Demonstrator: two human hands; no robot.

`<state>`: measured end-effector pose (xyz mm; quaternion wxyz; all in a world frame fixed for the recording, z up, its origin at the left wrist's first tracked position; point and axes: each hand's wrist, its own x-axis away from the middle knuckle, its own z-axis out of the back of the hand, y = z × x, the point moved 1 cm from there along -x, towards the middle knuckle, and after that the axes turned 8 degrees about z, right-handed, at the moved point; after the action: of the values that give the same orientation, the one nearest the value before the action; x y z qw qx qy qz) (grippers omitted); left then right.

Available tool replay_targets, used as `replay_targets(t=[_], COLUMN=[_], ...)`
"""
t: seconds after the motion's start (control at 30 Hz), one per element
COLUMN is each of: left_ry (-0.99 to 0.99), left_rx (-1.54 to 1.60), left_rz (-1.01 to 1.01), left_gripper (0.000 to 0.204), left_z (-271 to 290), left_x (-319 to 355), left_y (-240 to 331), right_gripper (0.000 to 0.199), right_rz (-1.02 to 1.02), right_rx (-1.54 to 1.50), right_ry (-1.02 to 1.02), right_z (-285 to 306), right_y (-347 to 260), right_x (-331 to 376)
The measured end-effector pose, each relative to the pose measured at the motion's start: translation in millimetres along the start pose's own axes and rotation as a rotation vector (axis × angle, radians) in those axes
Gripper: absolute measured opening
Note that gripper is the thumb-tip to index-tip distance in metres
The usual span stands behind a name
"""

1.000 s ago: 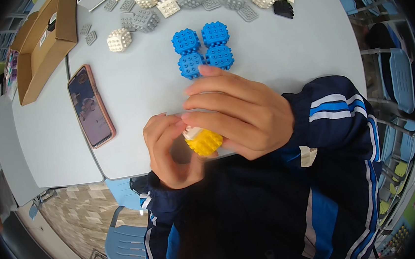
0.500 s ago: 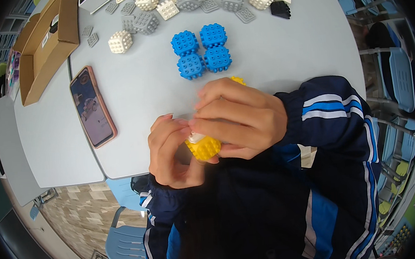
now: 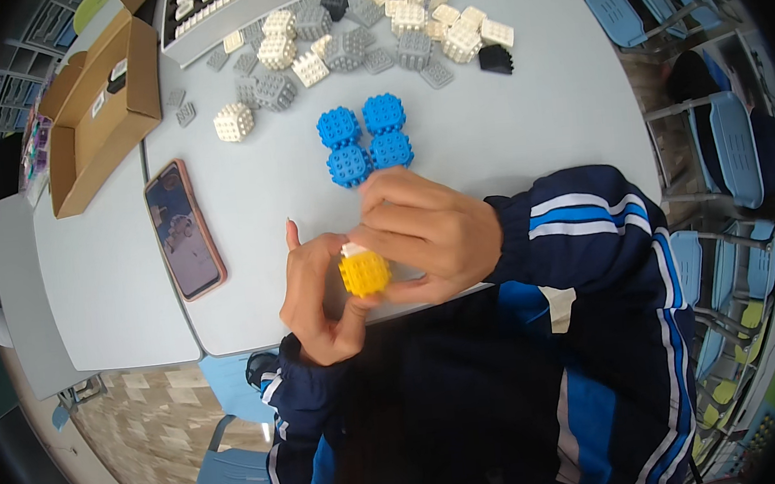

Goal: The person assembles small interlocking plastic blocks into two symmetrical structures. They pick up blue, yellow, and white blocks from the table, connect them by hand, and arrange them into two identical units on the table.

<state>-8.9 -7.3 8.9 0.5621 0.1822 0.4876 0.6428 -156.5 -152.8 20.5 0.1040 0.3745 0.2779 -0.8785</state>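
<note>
Tabletop (image 3: 257, 175) has blue blocks (image 3: 390, 150) already grouped, grey pieces (image 3: 345, 52) loose, while left hand (image 3: 312, 296) and right hand (image 3: 438, 235) grasp one yellow block (image 3: 366, 275).

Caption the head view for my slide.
Left hand and right hand hold a yellow studded block near four blue blocks and a phone.

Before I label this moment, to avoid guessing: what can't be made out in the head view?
Head view:
White piece: partly hidden by the right hand; its full shape cannot be told.
Yellow block: its far side is hidden by its own near face.
Phone: details of its screen picture are too small.
Grey tray: far side cut off by the upper edge.
</note>
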Motion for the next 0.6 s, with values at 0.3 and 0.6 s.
replay_targets(t=[0.3, 0.6], left_ry=[-0.069, -0.028], left_rx=[-0.136, -0.146], left_rz=[0.123, 0.175], left_gripper=[0.052, 0.049], left_z=[-6.3, -10.6], left_x=[-6.5, -6.8], left_y=[-2.2, -3.8], right_gripper=[0.053, 0.020], right_rz=[-0.221, -0.742], right_rx=[0.557, 0.708], right_ry=[-0.158, -0.349], right_z=[96.5, 137.6], right_y=[24.9, 121.6], right_x=[-20.8, 2.6])
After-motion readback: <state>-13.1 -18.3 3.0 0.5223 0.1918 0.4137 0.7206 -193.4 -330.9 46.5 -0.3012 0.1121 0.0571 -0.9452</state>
